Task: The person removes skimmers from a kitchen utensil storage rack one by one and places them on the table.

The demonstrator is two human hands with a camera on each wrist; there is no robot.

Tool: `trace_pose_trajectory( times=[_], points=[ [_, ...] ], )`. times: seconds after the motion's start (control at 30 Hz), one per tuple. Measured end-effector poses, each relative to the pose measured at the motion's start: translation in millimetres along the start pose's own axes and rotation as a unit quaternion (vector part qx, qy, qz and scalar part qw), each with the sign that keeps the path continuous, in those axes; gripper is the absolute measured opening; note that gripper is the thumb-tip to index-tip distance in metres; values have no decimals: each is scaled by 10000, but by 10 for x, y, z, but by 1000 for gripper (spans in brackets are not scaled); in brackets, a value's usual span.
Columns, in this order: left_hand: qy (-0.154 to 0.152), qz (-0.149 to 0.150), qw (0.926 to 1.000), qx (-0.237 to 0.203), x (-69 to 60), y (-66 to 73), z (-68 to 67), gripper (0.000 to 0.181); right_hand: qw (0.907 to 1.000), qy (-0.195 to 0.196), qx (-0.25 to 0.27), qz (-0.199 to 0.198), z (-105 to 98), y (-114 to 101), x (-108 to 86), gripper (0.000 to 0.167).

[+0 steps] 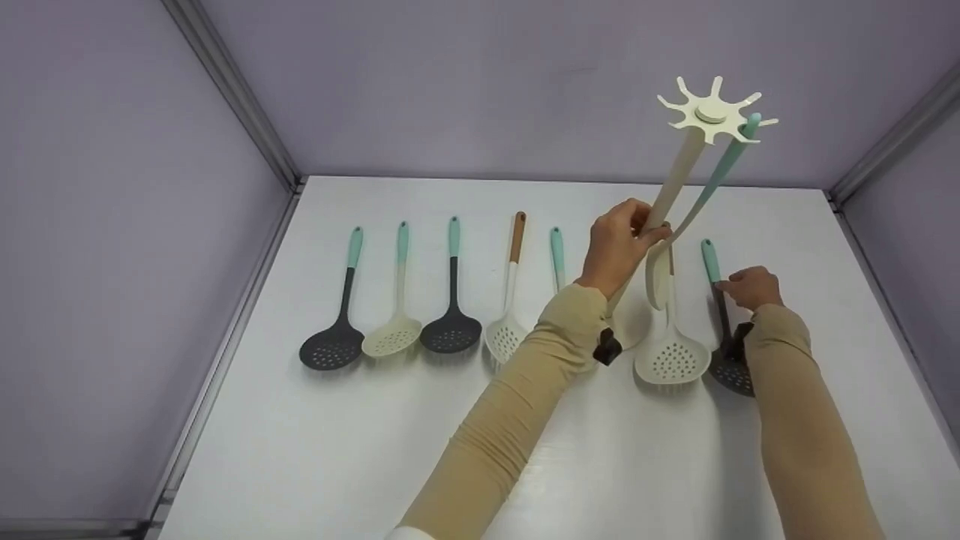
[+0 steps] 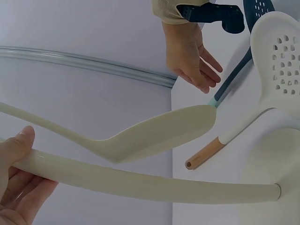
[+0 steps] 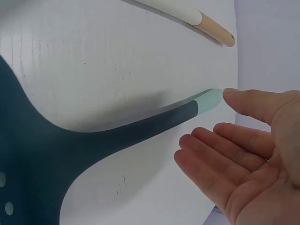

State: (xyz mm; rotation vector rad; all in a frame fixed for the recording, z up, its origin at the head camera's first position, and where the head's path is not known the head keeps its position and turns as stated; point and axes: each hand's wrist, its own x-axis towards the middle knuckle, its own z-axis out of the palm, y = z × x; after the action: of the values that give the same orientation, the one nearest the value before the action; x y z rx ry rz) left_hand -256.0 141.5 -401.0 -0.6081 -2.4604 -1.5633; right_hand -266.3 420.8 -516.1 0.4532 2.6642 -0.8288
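Note:
My left hand (image 1: 619,244) grips the cream pole of a utensil stand (image 1: 679,169), which has a star-shaped crown of hooks. From one hook hangs a cream utensil with a mint handle (image 1: 724,165); its solid, spatula-like head (image 2: 164,131) shows beside the pole in the left wrist view. My right hand (image 1: 754,287) is at a dark skimmer with a mint handle (image 1: 710,259) on the table. In the right wrist view, the right fingers are spread and loosely bent beside that handle, not closed round it; the thumb tip (image 3: 232,96) appears close to its end.
A white slotted spoon with a wooden handle (image 1: 671,360) lies between stand and dark skimmer. Leftward lie a partly hidden mint-handled utensil (image 1: 556,251), a wooden-handled skimmer (image 1: 505,337), dark skimmers (image 1: 451,330) (image 1: 332,346) and a cream skimmer (image 1: 392,337). Walls enclose the white table (image 1: 337,465).

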Motion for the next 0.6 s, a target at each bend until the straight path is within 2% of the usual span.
trace_pose_trajectory(
  times=[0.33, 0.6],
  points=[
    [56, 305, 9993, 226, -1, 10, -43, 27, 9980, 390, -91, -480, -6, -49, -121, 55],
    [-12, 459, 9974, 554, -13, -14, -53, 30, 9980, 351, 178, -495, -49, -163, -160, 55]
  ],
)
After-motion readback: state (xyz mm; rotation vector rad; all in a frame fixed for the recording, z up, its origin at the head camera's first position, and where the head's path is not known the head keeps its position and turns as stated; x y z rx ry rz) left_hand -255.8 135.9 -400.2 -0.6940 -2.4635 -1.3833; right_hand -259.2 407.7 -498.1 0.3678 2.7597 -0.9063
